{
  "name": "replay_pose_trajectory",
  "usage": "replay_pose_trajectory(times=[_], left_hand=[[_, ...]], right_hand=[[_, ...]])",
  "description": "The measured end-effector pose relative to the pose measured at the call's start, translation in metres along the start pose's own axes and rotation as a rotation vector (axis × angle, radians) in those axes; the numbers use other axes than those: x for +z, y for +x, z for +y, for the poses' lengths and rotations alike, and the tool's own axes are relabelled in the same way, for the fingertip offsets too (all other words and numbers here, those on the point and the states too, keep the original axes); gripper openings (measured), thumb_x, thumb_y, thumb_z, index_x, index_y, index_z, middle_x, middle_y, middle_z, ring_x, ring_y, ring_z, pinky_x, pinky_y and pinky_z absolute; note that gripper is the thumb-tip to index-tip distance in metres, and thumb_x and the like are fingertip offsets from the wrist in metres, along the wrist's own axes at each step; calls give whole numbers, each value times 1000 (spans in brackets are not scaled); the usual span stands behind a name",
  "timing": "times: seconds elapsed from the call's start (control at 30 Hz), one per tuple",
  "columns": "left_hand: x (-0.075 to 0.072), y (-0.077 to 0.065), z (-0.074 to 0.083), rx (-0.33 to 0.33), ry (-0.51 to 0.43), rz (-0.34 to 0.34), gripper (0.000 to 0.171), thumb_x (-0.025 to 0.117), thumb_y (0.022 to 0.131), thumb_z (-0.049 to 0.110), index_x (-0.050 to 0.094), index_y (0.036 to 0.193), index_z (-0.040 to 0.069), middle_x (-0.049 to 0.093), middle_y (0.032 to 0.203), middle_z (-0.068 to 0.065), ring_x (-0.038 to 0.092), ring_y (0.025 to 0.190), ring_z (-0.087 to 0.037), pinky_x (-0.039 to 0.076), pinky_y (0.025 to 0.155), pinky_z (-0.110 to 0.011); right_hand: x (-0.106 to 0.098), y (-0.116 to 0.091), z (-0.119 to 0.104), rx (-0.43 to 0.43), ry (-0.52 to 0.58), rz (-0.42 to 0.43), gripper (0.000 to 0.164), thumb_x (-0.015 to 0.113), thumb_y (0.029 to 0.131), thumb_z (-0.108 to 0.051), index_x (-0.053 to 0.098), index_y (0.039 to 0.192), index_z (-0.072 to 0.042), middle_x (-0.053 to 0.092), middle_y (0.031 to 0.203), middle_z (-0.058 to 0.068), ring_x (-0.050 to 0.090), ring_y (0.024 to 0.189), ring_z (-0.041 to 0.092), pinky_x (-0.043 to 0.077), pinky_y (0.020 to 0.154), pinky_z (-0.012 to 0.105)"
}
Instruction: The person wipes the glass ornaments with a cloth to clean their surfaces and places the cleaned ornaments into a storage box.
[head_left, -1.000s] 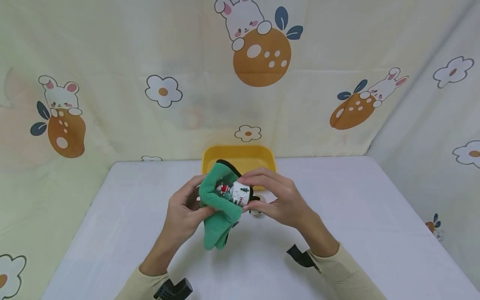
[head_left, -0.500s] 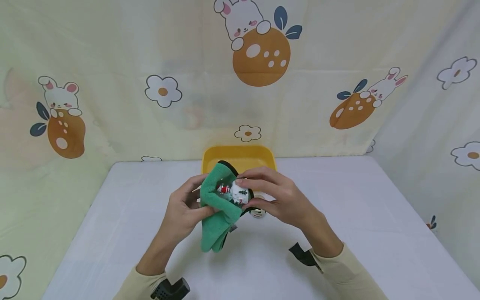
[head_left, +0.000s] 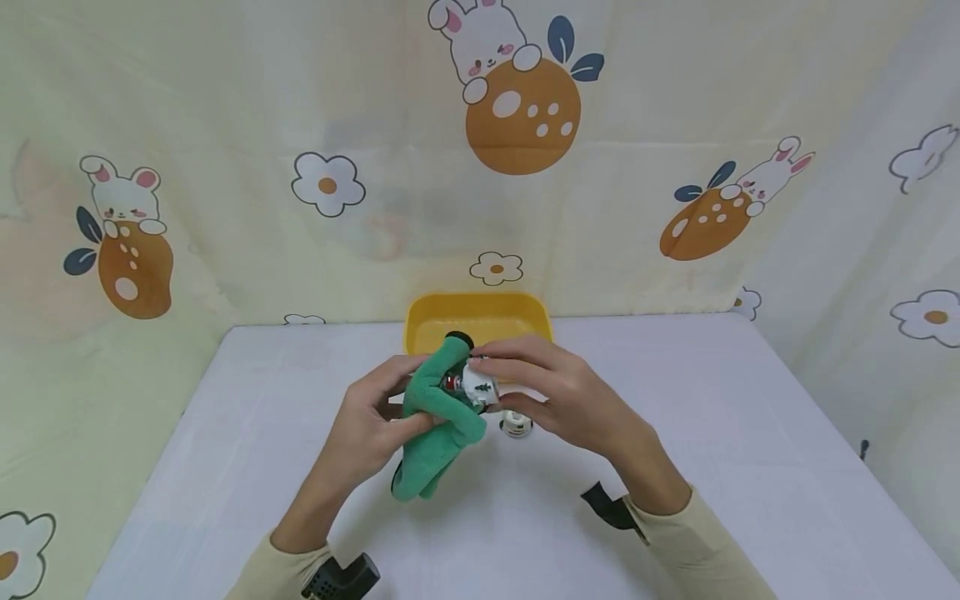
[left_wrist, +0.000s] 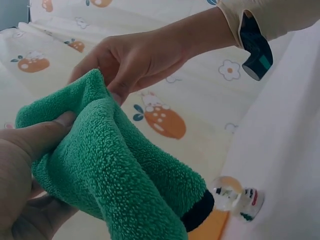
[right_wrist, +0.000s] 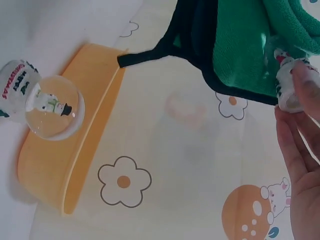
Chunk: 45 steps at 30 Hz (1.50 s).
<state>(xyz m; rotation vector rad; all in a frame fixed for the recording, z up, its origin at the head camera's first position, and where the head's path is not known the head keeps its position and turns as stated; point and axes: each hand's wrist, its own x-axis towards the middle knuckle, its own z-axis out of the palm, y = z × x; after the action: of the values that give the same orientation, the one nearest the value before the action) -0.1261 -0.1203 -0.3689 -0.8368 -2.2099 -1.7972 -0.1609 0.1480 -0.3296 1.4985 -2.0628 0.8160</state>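
Observation:
A green towel (head_left: 431,454) with black trim is bunched in my left hand (head_left: 375,417), thumb on top and fingers beneath. It wraps the clear dome of a snow globe (head_left: 480,387) that has a small red and white figure inside. My right hand (head_left: 558,396) grips the globe's white base, printed with green trees, between thumb and fingers. In the right wrist view the dome (right_wrist: 274,52) lies against the towel (right_wrist: 240,45), and a black strap hangs from the trim. The left wrist view shows towel folds (left_wrist: 115,155) hiding the held globe.
A second snow globe (head_left: 516,423), with a snowman inside (right_wrist: 50,103), stands on the white table (head_left: 637,533) just beyond the hands. Behind it, by the back curtain, sits a yellow tray (head_left: 420,329). Patterned curtains (head_left: 225,233) border the table at the back and sides.
The towel's lower end has swung left and its top edge has folded down. The held globe has turned a little in my right hand, and more of the standing globe shows.

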Motion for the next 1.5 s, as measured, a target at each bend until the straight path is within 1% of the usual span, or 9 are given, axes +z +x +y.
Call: replay_pose_trajectory(times=[0.17,0.33,0.57,0.73,0.97,1.07,1.17,1.37,1.5], left_hand=[[1,0,0,37,55,0,56,80,86,0,61,137,14,63,129,-5,63,107,-21,64,78,-34],[3,0,-1,84,79,41,57,79,85,-4,61,137,11,63,130,-7,63,109,-22,64,77,-33],[5,0,0,153,121,81,59,79,82,-7,62,137,6,62,132,-9,64,113,-25,62,77,-30],[5,2,2,211,155,78,58,80,81,-9,63,135,4,62,132,-11,64,116,-27,62,78,-30],[3,3,3,264,291,36,60,82,79,-7,63,135,5,61,132,-10,64,116,-27,62,80,-27],[1,4,3,263,327,20,60,84,80,-3,63,135,7,60,132,-10,63,117,-27,62,81,-27],[0,4,3,217,283,16,58,84,81,-1,64,135,8,60,133,-9,63,119,-25,62,79,-26],[-2,4,3,97,27,15,56,81,82,-5,65,134,9,62,132,-7,61,119,-22,63,81,-35],[-2,4,3,54,-58,12,56,80,83,-5,64,135,10,62,131,-6,61,117,-23,63,82,-39]], right_hand=[[-1,-1,0,59,-5,-21,60,87,79,-14,65,133,-5,67,131,8,65,119,24,54,98,24],[2,-2,-2,148,36,-16,56,82,85,-23,63,135,-5,69,129,7,69,111,21,58,94,28],[4,-2,-2,228,148,-12,56,83,84,-13,62,134,0,71,121,9,72,96,20,62,82,29],[4,-1,-2,252,193,-12,48,79,88,-13,63,132,-1,73,115,6,72,93,16,63,78,35],[3,1,-4,322,214,-22,43,83,84,-12,67,124,-2,73,103,2,71,86,10,62,77,28],[3,1,-5,341,228,-29,44,84,83,-12,68,122,-1,73,101,1,70,85,9,62,76,27],[4,1,-4,321,240,-33,47,84,82,-9,66,124,-1,72,104,3,71,88,11,62,78,28],[7,0,-1,195,217,-17,52,83,81,-5,64,129,-3,69,114,8,72,93,19,61,83,25],[8,1,0,137,191,6,51,84,82,-11,65,129,-3,68,121,9,71,102,20,60,87,26]])
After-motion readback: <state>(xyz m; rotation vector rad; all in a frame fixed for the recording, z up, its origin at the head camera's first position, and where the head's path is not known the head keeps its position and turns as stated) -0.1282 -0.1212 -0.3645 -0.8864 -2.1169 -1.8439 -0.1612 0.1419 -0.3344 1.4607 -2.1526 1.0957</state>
